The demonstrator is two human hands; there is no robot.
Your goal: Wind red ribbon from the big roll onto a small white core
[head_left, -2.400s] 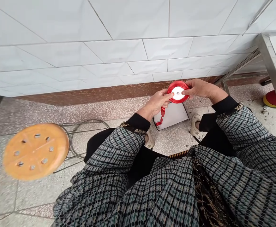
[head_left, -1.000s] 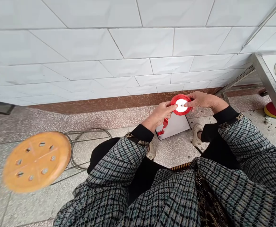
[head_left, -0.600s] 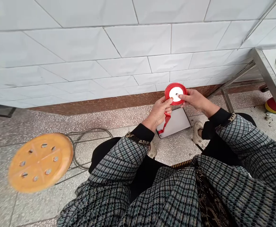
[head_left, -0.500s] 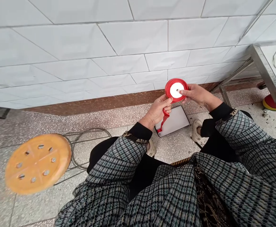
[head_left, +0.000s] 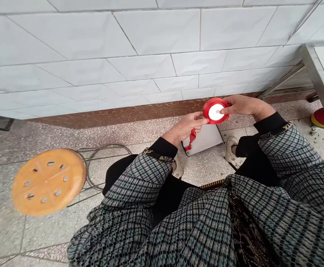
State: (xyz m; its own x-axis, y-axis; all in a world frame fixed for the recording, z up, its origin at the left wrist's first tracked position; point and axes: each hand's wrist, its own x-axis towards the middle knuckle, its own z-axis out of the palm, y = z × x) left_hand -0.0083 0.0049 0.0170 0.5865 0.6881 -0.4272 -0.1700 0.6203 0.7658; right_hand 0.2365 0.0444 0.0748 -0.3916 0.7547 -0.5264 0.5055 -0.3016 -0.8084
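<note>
A roll of red ribbon (head_left: pixel 215 111) with a white centre is held up in front of me, above the floor. My right hand (head_left: pixel 235 105) grips its right side, thumb on the white face and fingers behind. At the roll's lower left, my left hand (head_left: pixel 189 125) is closed with thumb and fingers pinching the ribbon near the roll's edge. A loose red ribbon end (head_left: pixel 191 139) hangs below my left hand, over a flat white board with a dark edge (head_left: pixel 206 140) on the floor between my feet.
An orange round stool (head_left: pixel 49 181) with holes in its seat stands at the left, wire rings (head_left: pixel 109 148) beside it. A metal-framed table (head_left: pixel 314 70) is at the right, a red and yellow round object (head_left: pixel 321 118) under it. A white tiled wall (head_left: pixel 156 33) rises ahead.
The ribbon roll and my right hand have moved a little to the right. My left hand has shifted slightly and stays at the roll's edge. The view has tilted slightly down.
</note>
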